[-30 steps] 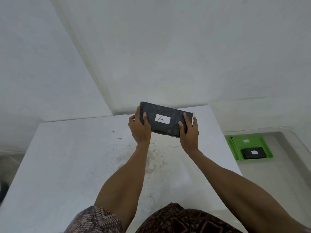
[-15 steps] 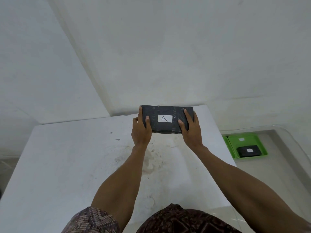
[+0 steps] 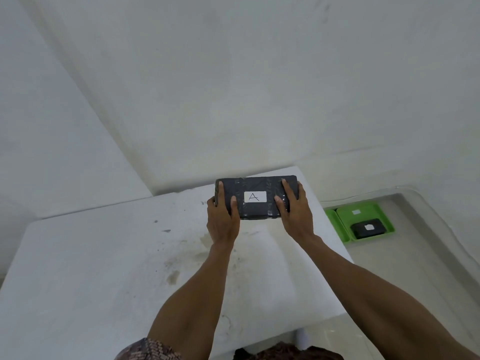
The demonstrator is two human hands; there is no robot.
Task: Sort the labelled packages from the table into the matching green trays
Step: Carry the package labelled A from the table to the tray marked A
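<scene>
Both hands, left hand [image 3: 222, 221] and right hand [image 3: 297, 213], clamp the ends of the A-labelled package [image 3: 255, 197] above the bench [image 3: 91, 268] at frame centre; keeping it level helps the carry toward the green trays [image 3: 363, 224], right of frame.

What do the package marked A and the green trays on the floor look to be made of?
Package marked A: dark plastic wrap under clear tape, judging by glossy wrinkles near the hands; white label looks like paper. Green trays: probably moulded plastic, uniform bright colour, smooth rounded rim, slight sheen. Contents cannot be told.
</scene>
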